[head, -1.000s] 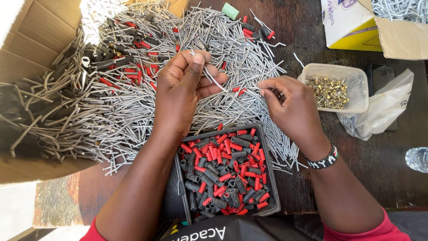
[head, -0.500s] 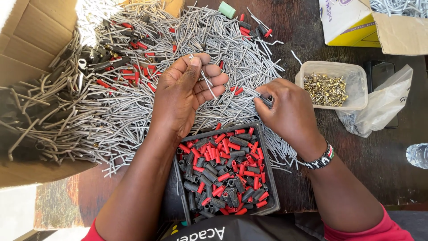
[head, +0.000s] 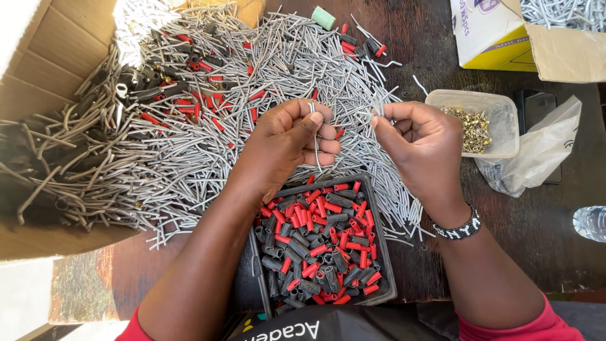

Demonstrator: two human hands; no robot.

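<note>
From the head view: the left hand (head: 291,142) pinches a thin grey bent wire (head: 315,136) between thumb and fingers, held up just above the far rim of the black tray (head: 384,252). The right hand (head: 424,144) is closed on another grey wire piece (head: 379,107), raised close beside the left. The tray, at the near edge of the worktop (head: 555,240), is packed with red and black sleeves (head: 322,243). A wide heap of loose wires (head: 208,132) spreads from the cardboard box (head: 38,69) at the left across the middle, so by my reckoning most remains to handle. A clear tub (head: 499,120) of small brass fittings (head: 470,126) sits right.
</note>
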